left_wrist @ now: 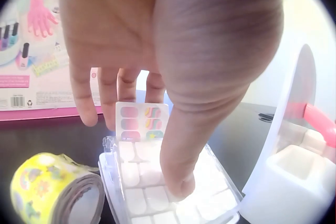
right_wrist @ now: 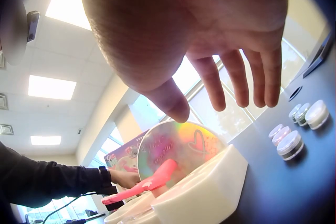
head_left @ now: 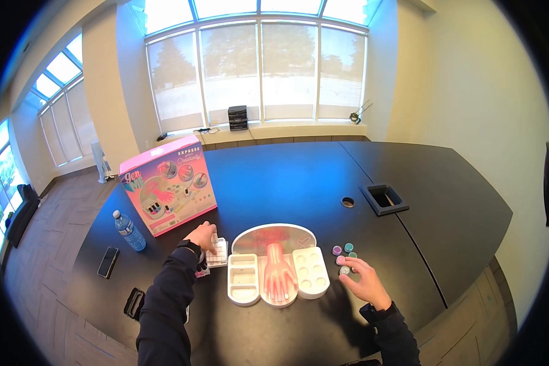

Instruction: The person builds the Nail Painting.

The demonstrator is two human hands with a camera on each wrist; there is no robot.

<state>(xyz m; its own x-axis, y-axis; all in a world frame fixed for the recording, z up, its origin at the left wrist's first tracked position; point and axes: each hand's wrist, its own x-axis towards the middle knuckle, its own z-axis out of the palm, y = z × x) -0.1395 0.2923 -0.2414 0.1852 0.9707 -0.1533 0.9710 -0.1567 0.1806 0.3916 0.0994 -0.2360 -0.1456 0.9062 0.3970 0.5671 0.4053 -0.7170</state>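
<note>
My left hand [head_left: 202,236] is over a clear tray of white false nails [left_wrist: 152,174] on the table. Its thumb [left_wrist: 179,169] touches the nails, while the fingers hang down behind a small sheet of nail stickers [left_wrist: 142,120] at the tray's far end. Beside the tray sits a yellow patterned roll [left_wrist: 50,187]. Between my hands stands a white manicure stand with a pink model hand [head_left: 279,274], a shiny round backboard [head_left: 244,241] and side trays. My right hand [head_left: 366,283], fingers loosely extended, hovers by several small lidded jars [right_wrist: 290,145].
A tall pink kit box [head_left: 168,186] stands at the back left. Near it are a water bottle [head_left: 129,232], a phone [head_left: 108,262] and a black case [head_left: 134,303]. A socket box [head_left: 384,199] and a round cable hole [head_left: 348,202] are set into the table on the right.
</note>
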